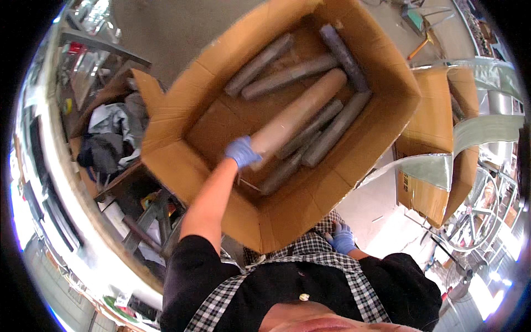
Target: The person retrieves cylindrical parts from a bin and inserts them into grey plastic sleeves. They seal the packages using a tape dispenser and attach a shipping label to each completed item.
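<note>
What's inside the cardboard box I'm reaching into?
Several dark greyish rolls and one paler roll, its near end in your gloved left hand. Whatever lies directly beneath them is covered.

Rolls (298,113) lie in a box (293,221), with cloth (113,122) to its left and a carton (426,127) to its right.

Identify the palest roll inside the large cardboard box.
The long pinkish roll at the left hand; the other rolls are darker, greyish or purplish.

A big open brown cardboard box (332,185) holds long grey cylindrical rolls (338,128). Several lie along its lower-right edge, two near its upper-left.
</note>
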The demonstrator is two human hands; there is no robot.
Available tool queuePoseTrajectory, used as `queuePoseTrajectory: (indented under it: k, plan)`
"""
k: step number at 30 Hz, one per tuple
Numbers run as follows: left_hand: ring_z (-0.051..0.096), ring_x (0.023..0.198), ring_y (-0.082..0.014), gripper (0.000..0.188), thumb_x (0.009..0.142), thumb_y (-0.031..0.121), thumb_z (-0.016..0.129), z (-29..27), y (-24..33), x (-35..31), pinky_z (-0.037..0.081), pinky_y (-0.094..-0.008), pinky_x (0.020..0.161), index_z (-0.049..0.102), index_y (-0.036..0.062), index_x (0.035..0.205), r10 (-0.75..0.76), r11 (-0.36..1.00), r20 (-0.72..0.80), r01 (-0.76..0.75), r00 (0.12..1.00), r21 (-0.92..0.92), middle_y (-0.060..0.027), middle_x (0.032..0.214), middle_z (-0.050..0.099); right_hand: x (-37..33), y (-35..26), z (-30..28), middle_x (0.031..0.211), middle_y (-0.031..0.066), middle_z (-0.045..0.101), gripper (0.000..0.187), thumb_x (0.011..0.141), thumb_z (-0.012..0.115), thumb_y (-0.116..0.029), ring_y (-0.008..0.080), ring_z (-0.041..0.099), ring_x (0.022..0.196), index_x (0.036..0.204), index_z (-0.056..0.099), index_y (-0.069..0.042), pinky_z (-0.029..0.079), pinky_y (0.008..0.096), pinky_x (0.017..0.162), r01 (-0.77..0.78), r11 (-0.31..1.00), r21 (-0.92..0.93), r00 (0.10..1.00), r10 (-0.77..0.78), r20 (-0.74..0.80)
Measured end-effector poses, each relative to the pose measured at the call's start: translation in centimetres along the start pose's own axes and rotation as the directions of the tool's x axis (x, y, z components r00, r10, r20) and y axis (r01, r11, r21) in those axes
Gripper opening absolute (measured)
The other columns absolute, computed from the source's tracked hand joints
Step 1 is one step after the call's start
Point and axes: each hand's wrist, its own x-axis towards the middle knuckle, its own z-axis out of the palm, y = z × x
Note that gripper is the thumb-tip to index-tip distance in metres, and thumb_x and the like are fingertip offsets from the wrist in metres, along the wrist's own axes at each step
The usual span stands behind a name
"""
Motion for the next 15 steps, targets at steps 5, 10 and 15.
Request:
queuePoseTrajectory:
  k: [5,10,15]
  plan:
    - [0.068,0.090,-0.0272,0.054,0.081,0.048,0.069,9.2,7.9,-13.5,0.052,-0.0377,0.083,0.069,0.0022,0.111,0.210,0.747,0.129,-0.073,0.969,-0.661,-0.0190,0.103,0.071,0.8,-7.6,-4.5,0.120,0.0195,0.057,0.048,0.089,0.066,-0.031,0.0335,0.054,0.111,0.125,0.053,-0.003,0.046,0.0436,0.092,0.203,0.587,0.784,0.952,0.068,-0.297]
    - [0.064,0.101,-0.0379,0.055,0.081,0.051,0.063,12.1,13.5,-26.5,0.049,-0.0420,0.090,0.068,0.0057,0.113,0.306,0.750,-0.315,-0.432,0.898,-0.501,-0.0228,0.110,0.068,-0.7,-12.0,-11.0,0.130,0.0217,0.056,0.077,0.085,0.062,-0.056,0.0394,0.052,0.117,0.137,0.046,-0.002,0.044,0.0495,0.102,-0.541,-0.219,0.812,0.746,-0.571,0.343]
    - [0.065,0.101,-0.0388,0.057,0.073,0.044,0.070,4.2,14.0,-43.0,0.050,-0.0430,0.088,0.066,0.0015,0.111,0.304,0.887,-0.241,-0.366,0.922,-0.282,-0.0252,0.106,0.067,-2.7,-13.8,-13.1,0.134,0.0184,0.055,0.083,0.084,0.056,-0.063,0.0385,0.050,0.121,0.141,0.043,-0.005,0.037,0.0485,0.108,-0.085,-0.400,0.913,0.860,-0.492,-0.136]
